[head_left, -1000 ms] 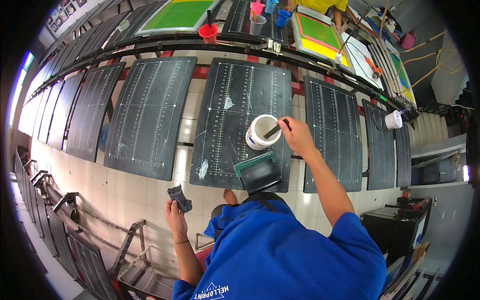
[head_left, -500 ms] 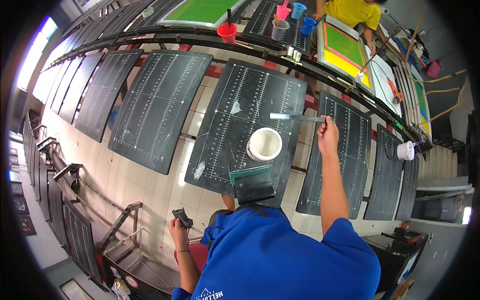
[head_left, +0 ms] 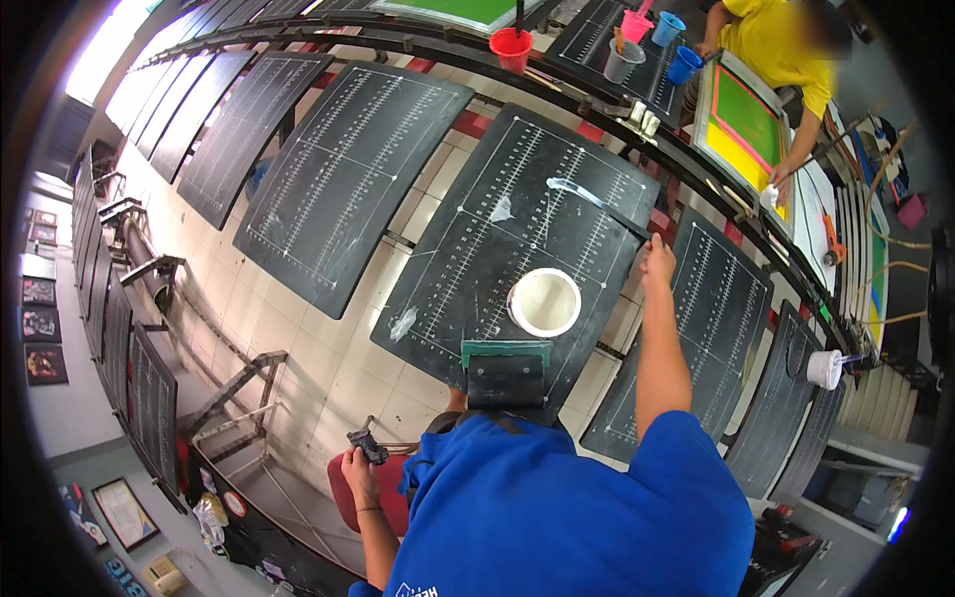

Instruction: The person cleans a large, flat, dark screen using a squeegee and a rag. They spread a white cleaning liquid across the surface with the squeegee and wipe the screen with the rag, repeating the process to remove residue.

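Observation:
My right hand is closed on the handle end of a long flat spatula. White paste coats the spatula's far end, which is over the middle black printing board. On that board stands an uncovered white tub with pale paste inside. A dark, wide-bladed tool with a green edge, like a squeegee, rests at the board's near edge, close to my body. Low on the left, away from the board, my left hand grips a crumpled dark rag.
More black boards line both sides. A dark rail runs behind them. Beyond it are a red cup, other coloured cups and a framed screen, where a person in a yellow shirt works. A lidded white tub sits right.
The spatula has swung from nearly level to slanted, its pasted end now pointing farther away. My left hand still holds the rag. The whole view has shifted and tilted; the co-worker's arm has moved.

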`<state>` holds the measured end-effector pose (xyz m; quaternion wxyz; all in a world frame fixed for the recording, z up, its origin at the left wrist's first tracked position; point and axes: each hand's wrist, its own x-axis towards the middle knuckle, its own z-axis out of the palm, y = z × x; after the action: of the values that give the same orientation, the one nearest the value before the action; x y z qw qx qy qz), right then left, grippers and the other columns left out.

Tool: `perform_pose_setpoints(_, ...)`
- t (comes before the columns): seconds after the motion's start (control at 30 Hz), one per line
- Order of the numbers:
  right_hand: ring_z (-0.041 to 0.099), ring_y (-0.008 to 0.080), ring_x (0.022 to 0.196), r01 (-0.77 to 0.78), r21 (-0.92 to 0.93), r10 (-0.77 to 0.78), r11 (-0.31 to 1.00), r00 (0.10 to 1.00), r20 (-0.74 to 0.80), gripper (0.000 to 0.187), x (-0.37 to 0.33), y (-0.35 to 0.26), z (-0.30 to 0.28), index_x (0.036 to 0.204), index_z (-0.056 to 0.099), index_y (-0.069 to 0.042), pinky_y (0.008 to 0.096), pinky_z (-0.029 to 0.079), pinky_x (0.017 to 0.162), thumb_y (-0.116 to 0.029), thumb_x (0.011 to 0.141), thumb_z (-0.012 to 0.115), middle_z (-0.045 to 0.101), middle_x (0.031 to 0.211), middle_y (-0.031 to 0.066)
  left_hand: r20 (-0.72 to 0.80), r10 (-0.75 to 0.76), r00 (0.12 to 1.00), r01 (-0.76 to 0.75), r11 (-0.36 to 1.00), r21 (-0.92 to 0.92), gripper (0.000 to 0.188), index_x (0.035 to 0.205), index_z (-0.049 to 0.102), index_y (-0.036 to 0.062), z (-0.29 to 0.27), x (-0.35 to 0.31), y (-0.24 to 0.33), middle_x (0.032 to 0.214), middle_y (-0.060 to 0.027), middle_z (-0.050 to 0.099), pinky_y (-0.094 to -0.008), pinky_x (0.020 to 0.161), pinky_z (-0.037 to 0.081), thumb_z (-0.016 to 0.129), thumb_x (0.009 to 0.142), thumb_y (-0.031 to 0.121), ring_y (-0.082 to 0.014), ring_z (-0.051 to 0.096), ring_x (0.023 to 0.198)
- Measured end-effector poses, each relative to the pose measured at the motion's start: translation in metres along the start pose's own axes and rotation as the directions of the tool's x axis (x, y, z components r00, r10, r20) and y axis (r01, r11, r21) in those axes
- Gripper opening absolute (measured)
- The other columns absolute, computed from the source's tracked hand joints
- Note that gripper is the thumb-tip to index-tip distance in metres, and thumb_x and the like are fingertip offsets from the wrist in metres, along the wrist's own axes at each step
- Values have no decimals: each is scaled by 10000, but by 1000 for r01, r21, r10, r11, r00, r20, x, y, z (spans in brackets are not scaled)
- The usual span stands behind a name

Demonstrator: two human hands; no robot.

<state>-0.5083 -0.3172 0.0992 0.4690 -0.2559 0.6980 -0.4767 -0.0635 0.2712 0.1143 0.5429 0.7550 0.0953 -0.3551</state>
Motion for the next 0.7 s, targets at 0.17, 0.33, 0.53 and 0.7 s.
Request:
perform_pose_setpoints(0.17,522,48,715,311,160,-346,937,892,290,372,-37,-44,8,1259,642,-89,207,417,535,-364,1020,571,642,915,8,-2,-41,999,40,993,-109,118,1060,590,75,4,-2,-12,978,-4,639,-242,676,449,561,967,141,-95,600,876)
perform_pose_setpoints(0.33,605,233,886,897,-440,-687,-45,292,665,318,-54,-46,27,1254,677,-141,333,497,768,-203,943,649,654,1009,45,-4,40,999,-40,979,-198,112,1011,595,50,6,39,3,905,-11,583,-259,669,473,564,979,152,-102,564,807)
perform_pose_setpoints(0.53,601,277,986,865,-463,-487,-191,326,810,341,-76,-19,-10,1246,676,-153,389,477,874,-173,905,669,638,1038,56,-66,77,995,-95,931,-353,156,1072,609,19,17,108,-7,921,-44,634,-283,664,535,550,980,131,-122,616,784)
perform_pose_setpoints(0.7,595,302,985,856,-480,-409,-190,376,832,352,-125,-4,-49,1261,657,-89,400,469,887,-131,912,648,642,1047,100,-11,-37,999,30,923,-383,131,1069,593,52,35,129,-34,952,-53,652,-312,709,532,544,989,144,-155,635,834)
